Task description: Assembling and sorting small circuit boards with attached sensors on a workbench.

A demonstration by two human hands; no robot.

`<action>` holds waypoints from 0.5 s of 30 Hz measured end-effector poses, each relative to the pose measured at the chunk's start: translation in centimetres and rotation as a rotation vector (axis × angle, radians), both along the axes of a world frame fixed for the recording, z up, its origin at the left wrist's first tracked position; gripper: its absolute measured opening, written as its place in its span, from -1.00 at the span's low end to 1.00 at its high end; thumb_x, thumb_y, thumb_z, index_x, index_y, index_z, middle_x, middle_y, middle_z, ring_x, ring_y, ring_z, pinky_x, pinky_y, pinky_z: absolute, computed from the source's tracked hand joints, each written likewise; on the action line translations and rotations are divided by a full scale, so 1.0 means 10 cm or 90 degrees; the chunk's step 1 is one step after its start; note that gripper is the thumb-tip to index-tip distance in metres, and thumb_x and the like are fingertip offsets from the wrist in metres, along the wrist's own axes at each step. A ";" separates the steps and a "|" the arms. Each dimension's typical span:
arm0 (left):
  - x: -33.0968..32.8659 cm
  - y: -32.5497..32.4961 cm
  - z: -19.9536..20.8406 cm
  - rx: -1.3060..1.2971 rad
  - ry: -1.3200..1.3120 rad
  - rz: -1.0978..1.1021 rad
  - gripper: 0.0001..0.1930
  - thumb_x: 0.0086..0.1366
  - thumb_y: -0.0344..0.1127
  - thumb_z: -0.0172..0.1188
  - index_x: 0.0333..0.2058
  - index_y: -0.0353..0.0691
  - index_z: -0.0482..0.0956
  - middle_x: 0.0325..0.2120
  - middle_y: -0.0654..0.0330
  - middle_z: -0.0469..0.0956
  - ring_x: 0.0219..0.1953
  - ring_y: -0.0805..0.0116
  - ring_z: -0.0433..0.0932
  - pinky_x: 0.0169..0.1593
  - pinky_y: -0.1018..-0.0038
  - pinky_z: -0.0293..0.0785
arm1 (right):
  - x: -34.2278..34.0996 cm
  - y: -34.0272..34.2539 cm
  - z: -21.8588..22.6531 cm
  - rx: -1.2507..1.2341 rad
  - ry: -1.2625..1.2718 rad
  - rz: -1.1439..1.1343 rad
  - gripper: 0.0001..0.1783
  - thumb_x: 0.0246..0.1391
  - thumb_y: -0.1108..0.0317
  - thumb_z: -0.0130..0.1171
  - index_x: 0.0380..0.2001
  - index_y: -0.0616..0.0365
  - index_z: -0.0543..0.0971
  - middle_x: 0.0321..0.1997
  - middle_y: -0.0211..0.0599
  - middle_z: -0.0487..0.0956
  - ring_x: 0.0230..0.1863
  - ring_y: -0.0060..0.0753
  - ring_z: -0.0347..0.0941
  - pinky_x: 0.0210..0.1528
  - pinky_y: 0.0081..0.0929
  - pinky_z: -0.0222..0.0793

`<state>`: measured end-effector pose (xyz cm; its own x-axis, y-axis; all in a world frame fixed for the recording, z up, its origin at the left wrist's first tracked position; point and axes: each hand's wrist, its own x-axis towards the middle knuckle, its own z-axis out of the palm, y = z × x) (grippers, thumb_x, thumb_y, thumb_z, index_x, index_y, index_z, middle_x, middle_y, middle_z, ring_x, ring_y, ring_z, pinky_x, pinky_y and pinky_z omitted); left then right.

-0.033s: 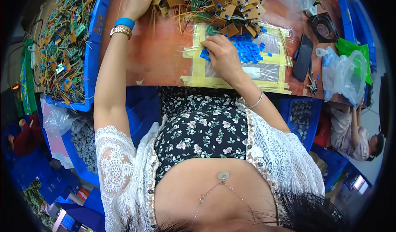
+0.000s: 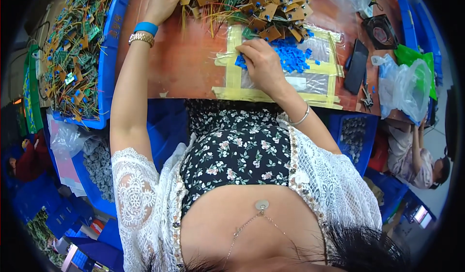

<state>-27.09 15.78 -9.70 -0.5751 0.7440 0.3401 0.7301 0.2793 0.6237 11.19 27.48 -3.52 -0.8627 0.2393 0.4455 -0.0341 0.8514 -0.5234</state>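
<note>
My left hand (image 2: 162, 5) reaches to the left end of a heap of small brown circuit boards (image 2: 268, 10) with coloured wires. Its fingers are curled in at the heap's edge, partly cut off by the top of the picture; what they grip is not clear. My right hand (image 2: 263, 65) rests just left of a pile of small flat blue pieces (image 2: 293, 59). Thumb and forefinger are pinched together, and anything between them is too small to make out. A few blue pieces show beneath that hand.
On the left stands a blue bin (image 2: 107, 64) full of wired boards. Yellow tape (image 2: 233, 81) frames a patch of the reddish table. To the right lie a dark phone-like object (image 2: 356, 66), a black fan (image 2: 380, 32), keys (image 2: 367, 98) and plastic bags (image 2: 409, 93). A co-worker (image 2: 416, 160) sits at far right.
Both hands stay in nearly the same places and poses. Some loose wires beside my left hand, at the heap's near left edge, have shifted slightly.
</note>
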 end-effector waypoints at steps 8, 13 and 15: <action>1.15 -0.36 0.55 -0.055 0.006 -0.068 -0.56 0.29 -0.35 0.27 0.14 -0.21 0.53 -0.07 0.07 0.59 -0.08 0.23 0.56 -0.05 0.37 0.49 | 0.07 -0.01 0.11 -0.031 -0.025 0.031 -0.76 -0.04 0.49 0.35 -0.23 0.24 0.64 -0.18 -0.16 0.62 -0.14 -0.03 0.53 -0.09 -0.21 0.48; 1.50 -0.52 0.66 0.012 0.022 -0.012 -0.52 0.21 -0.33 0.38 0.12 -0.20 0.56 -0.06 0.07 0.58 -0.07 0.19 0.59 -0.02 0.33 0.55 | 0.08 -0.03 0.10 0.023 -0.045 0.036 -0.78 -0.10 0.45 0.40 -0.30 0.18 0.66 -0.26 -0.26 0.58 -0.19 -0.12 0.50 -0.14 -0.24 0.46; 1.57 -0.59 0.68 -0.023 0.042 0.073 -0.53 0.13 -0.33 0.43 0.04 -0.25 0.60 -0.08 -0.01 0.59 -0.05 0.04 0.60 0.03 0.26 0.53 | 0.07 -0.03 0.06 0.021 -0.044 0.026 -0.80 -0.10 0.46 0.40 -0.33 0.18 0.66 -0.27 -0.28 0.59 -0.19 -0.14 0.50 -0.15 -0.25 0.46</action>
